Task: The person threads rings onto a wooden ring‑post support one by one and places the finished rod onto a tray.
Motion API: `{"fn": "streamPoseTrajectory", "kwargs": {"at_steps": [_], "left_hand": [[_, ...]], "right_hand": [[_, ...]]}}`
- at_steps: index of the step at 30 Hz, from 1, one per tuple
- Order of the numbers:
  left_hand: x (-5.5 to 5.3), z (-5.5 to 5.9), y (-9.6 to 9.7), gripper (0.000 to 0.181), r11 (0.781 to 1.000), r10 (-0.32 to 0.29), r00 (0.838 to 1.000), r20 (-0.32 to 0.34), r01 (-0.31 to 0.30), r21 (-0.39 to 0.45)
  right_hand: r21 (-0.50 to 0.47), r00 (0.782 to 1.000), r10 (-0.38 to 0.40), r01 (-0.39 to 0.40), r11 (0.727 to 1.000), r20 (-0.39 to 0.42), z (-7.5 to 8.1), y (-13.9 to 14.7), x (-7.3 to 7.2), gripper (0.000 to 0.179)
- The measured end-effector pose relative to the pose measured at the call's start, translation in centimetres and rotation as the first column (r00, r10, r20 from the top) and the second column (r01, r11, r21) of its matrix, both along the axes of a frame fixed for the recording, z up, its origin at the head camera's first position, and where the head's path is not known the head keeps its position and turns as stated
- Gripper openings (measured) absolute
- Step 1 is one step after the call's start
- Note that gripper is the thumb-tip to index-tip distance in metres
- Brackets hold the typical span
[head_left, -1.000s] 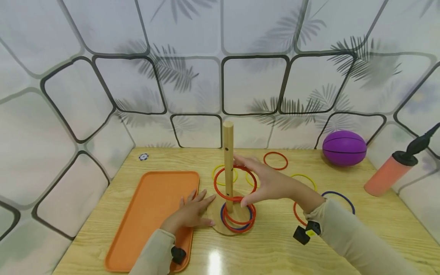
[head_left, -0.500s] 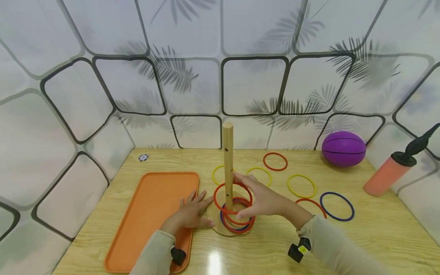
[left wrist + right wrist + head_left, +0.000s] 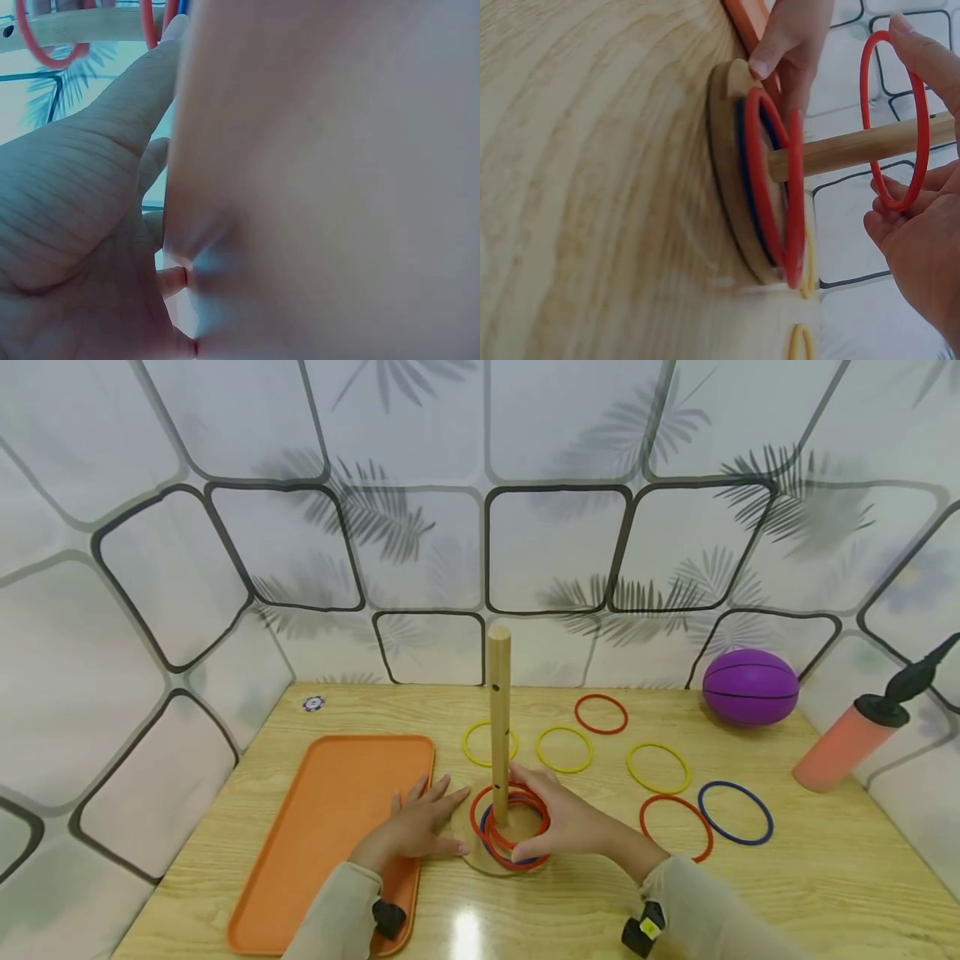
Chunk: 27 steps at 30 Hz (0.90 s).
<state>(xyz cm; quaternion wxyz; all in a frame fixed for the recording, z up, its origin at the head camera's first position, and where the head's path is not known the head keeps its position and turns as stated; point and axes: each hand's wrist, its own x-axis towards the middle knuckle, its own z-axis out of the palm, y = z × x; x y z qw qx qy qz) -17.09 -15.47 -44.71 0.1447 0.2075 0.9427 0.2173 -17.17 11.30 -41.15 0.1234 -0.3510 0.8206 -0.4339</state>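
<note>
A wooden peg stands upright on a round wooden base in mid-table. My right hand pinches a red ring between thumb and fingers; the ring encircles the peg. Below it, a blue ring and red rings lie around the foot of the peg, one red ring tilted. My left hand has its fingers spread, its thumb at the base's edge. The left palm overlaps the right rim of an orange tray. In the left wrist view a large blurred surface hides much of the scene.
Right of the peg lie several loose rings, among them a yellow ring, a red ring and a blue ring. A purple ball and a pink pump stand at the right. A chip lies back left.
My right hand has lowered the red ring along the peg, down to the rings at its foot in the head view. The left hand has stayed in place.
</note>
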Motion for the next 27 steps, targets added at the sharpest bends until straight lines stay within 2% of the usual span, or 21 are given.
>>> {"fn": "streamPoseTrajectory", "kwargs": {"at_steps": [7,15,27], "left_hand": [[0.0,-0.2,-0.1,0.083,1.0,0.001,1.0,-0.01,-0.001,-0.003],[0.0,-0.1,0.0,0.084,1.0,0.0,1.0,0.001,0.0,-0.003],[0.0,0.0,-0.1,0.084,1.0,-0.006,1.0,0.001,0.006,-0.007]], "right_hand": [[0.009,1.0,-0.019,0.019,1.0,0.009,-1.3,0.2,0.2,0.109],[-0.002,0.994,-0.017,0.017,1.0,-0.107,-2.8,0.8,0.3,0.107],[-0.003,0.998,-0.057,0.057,0.998,-0.026,-4.0,1.9,0.5,0.105]]}}
